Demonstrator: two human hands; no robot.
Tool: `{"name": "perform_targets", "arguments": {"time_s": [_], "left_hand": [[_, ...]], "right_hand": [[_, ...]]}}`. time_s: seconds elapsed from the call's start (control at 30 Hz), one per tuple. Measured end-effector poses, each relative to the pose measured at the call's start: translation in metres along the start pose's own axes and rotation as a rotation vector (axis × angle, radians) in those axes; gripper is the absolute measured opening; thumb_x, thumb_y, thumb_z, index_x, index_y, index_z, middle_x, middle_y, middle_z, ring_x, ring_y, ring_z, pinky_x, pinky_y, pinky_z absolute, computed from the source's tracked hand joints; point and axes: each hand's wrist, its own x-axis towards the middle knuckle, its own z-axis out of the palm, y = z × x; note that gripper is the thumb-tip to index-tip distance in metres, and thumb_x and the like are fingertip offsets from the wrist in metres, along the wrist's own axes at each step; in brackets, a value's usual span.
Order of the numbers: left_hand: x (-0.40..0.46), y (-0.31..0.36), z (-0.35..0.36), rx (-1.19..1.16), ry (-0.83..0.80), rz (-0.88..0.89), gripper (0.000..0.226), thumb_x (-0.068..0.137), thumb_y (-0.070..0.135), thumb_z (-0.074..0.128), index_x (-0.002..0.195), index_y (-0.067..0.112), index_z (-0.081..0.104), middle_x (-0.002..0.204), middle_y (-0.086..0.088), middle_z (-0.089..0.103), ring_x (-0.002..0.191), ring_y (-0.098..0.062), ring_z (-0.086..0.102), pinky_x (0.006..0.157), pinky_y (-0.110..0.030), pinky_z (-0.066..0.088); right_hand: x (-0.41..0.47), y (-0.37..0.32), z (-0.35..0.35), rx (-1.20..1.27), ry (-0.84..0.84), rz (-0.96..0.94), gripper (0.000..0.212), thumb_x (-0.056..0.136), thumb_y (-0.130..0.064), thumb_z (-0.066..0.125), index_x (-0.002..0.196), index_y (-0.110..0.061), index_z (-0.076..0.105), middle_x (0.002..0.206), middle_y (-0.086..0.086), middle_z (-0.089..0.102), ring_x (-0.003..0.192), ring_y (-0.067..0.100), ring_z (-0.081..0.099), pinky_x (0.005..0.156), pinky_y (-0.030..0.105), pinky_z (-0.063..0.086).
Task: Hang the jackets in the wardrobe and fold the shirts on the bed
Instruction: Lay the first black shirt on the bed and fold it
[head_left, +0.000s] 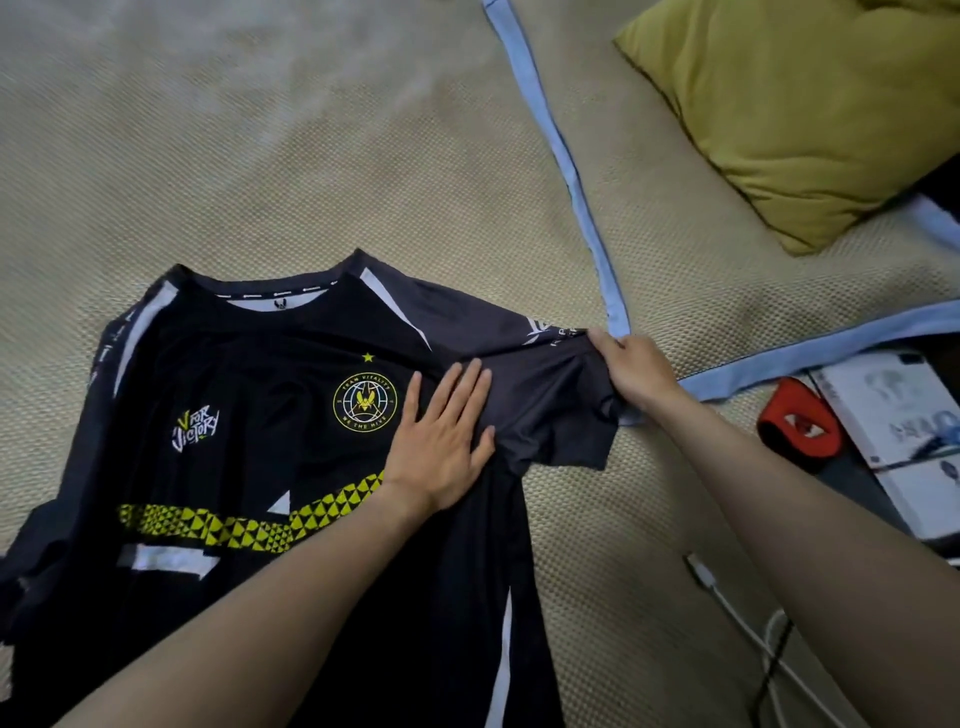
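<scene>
A black sports shirt with a yellow patterned band, a round crest and white stripes lies front up on the beige woven bed mat. My left hand rests flat on the chest, fingers straight and spread, just right of the crest. My right hand pinches the edge of the shirt's right sleeve, which is bunched and lifted slightly off the mat. The shirt's left sleeve hangs past the lower left of the view.
A mustard-yellow pillow lies at the upper right. Light blue trim borders the mats. To the right are a red and black object, white boxes and a white charger with cables.
</scene>
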Motion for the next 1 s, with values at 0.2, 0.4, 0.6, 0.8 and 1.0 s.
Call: {"name": "perform_targets", "arguments": {"time_s": [0.2, 0.4, 0.6, 0.8, 1.0], "left_hand": [[-0.001, -0.001, -0.001, 0.025, -0.022, 0.015, 0.071, 0.099, 0.052, 0.015, 0.161, 0.018, 0.009, 0.169, 0.003, 0.005, 0.156, -0.014, 0.003, 0.124, -0.055, 0.003], [-0.001, 0.0, -0.003, 0.02, -0.018, 0.017, 0.071, 0.099, 0.053, 0.009, 0.161, 0.018, 0.003, 0.169, 0.003, -0.001, 0.155, -0.014, -0.004, 0.124, -0.055, -0.002], [0.005, 0.007, -0.028, 0.014, -0.134, 0.047, 0.073, 0.1, 0.054, 0.018, 0.161, 0.015, 0.007, 0.169, -0.002, 0.002, 0.156, -0.019, 0.002, 0.122, -0.06, 0.0], [0.069, -0.054, -0.08, 0.007, 0.144, -0.133, 0.04, 0.096, 0.034, 0.039, 0.128, 0.012, 0.05, 0.134, -0.01, 0.053, 0.124, -0.03, 0.051, 0.103, -0.048, 0.033], [0.115, -0.14, -0.103, -0.004, -0.214, -0.228, 0.052, 0.104, 0.039, 0.04, 0.154, 0.035, 0.027, 0.166, 0.003, 0.021, 0.15, -0.027, 0.023, 0.118, -0.06, 0.015]], "right_hand": [[-0.004, 0.013, -0.023, -0.008, -0.052, -0.02, 0.022, 0.077, -0.018, 0.087, 0.087, -0.009, 0.069, 0.077, -0.005, 0.068, 0.082, 0.018, 0.068, 0.062, 0.021, 0.047], [0.001, 0.006, -0.04, -0.042, 0.135, 0.019, 0.037, 0.082, -0.006, 0.076, 0.114, -0.01, 0.057, 0.102, 0.003, 0.06, 0.097, 0.022, 0.057, 0.078, 0.029, 0.041], [-0.004, -0.003, -0.038, -0.282, 0.1, 0.0, 0.036, 0.086, -0.012, 0.063, 0.117, -0.015, 0.045, 0.107, 0.006, 0.059, 0.104, 0.032, 0.06, 0.087, 0.042, 0.047], [-0.001, -0.009, -0.014, -0.798, 0.291, -0.262, 0.05, 0.089, -0.032, 0.067, 0.128, -0.005, 0.05, 0.129, 0.015, 0.059, 0.122, 0.036, 0.051, 0.096, 0.047, 0.043], [0.022, 0.014, -0.024, -0.933, 0.25, -0.499, 0.022, 0.098, -0.019, 0.054, 0.112, -0.021, 0.071, 0.112, 0.004, 0.071, 0.117, 0.028, 0.049, 0.097, 0.042, 0.035]]}}
